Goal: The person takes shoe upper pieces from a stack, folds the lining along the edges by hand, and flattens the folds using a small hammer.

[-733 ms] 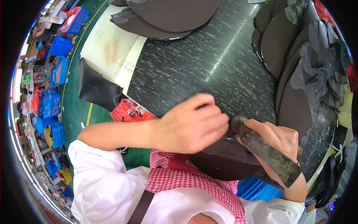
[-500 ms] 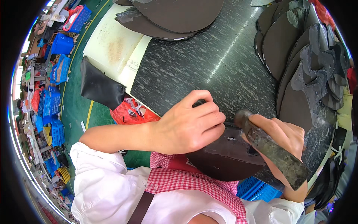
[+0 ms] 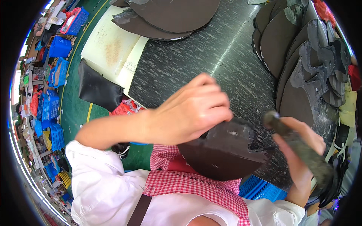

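A rounded dark brown sheet piece [image 3: 222, 160], leather-like, lies at the table's near edge and overhangs toward my apron. A greyish patch and an uneven edge run along its far side. My left hand [image 3: 196, 109] is curled above the piece's far left part, blurred, with its fingertips hidden; whether it pinches something cannot be seen. My right hand [image 3: 299, 139] is closed round a worn metal hammer [image 3: 307, 152], raised to the right of the piece. The hammer's rounded end points toward the left hand; its long flat end is smeared by motion.
The dark speckled tabletop [image 3: 181, 67] carries stacked brown pieces [image 3: 162, 19] at the far left and overlapping ones [image 3: 298, 75] at the right. A pale sheet [image 3: 109, 45] and a black flap [image 3: 98, 84] line the left edge. Blue baskets [image 3: 51, 103] stand beyond the green floor.
My right hand has moved the hammer right, away from the brown piece. My left hand has risen slightly, uncovering more of the piece's far side.
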### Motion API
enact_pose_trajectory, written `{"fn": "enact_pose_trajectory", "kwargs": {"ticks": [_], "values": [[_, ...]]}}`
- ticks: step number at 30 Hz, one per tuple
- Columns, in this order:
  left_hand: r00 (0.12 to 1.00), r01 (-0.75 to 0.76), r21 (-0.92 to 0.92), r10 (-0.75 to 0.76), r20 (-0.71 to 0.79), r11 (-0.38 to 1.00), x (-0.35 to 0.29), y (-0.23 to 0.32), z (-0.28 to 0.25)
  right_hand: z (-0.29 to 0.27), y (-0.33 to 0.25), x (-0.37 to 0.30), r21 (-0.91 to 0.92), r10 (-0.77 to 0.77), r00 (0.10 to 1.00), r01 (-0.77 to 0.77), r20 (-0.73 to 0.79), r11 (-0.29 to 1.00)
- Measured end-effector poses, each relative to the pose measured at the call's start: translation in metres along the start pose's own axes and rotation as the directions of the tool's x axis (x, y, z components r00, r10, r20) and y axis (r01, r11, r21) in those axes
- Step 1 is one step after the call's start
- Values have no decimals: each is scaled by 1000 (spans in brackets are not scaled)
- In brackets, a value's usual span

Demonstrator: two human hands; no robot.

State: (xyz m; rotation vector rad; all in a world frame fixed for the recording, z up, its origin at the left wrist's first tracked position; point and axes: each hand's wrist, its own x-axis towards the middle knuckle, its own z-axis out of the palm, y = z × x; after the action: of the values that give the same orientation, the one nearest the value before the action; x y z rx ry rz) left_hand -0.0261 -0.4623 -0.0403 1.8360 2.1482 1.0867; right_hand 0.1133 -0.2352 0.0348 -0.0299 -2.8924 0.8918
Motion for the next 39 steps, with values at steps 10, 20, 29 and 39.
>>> {"fn": "enact_pose_trajectory", "kwargs": {"ticks": [10, 20, 29, 39], "values": [[998, -63, -173, 66, 9, 983, 34, -26, 14, 10, 11, -5, 77, 90, 980, -105, 175, 992], [954, -295, 280, 299, 30, 913, 30, -2, 23, 10, 21, 25, -17, -83, 981, 87, 176, 996], [982, -176, 418, 191, 5, 891, 21, 13, 23, 6, 15, 29, -15, -95, 954, 103, 284, 995], [993, 23, 267, 9, -120, 963, 9, 20, 31, 11, 18, 24, 3, -86, 971, 87, 224, 996]]}}
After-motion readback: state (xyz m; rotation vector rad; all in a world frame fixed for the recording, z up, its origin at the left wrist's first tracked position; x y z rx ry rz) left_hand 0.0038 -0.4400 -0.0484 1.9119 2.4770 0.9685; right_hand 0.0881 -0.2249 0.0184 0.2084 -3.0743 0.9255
